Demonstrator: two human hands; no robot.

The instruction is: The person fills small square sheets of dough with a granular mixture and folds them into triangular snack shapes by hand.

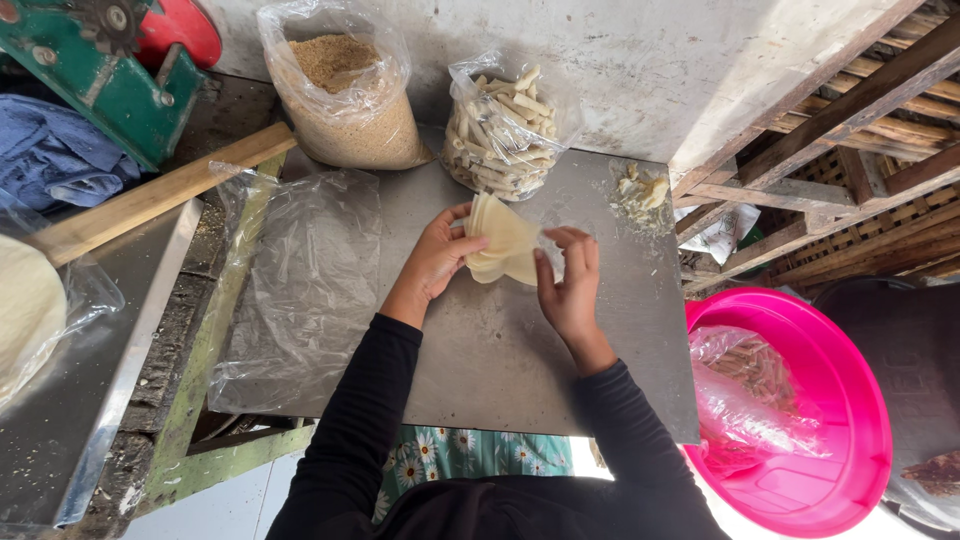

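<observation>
Peel 1 sheet off wrapper stack [500, 245] slowly, thin dough prob tears; keep rest flat. Stack held above metal table [480, 360], mid. L hand [435, 258]: fingers curled round stack's left edge, thumb on top. R hand [570, 285]: thumb + fingers pinching lower right edge.

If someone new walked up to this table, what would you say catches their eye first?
Probably the stack of thin pale wrappers held by the left hand and right hand above the grey metal table. Next, the bright pink basin at lower right, and the two clear bags at the back: crumbs and pale rolled sticks.
</observation>
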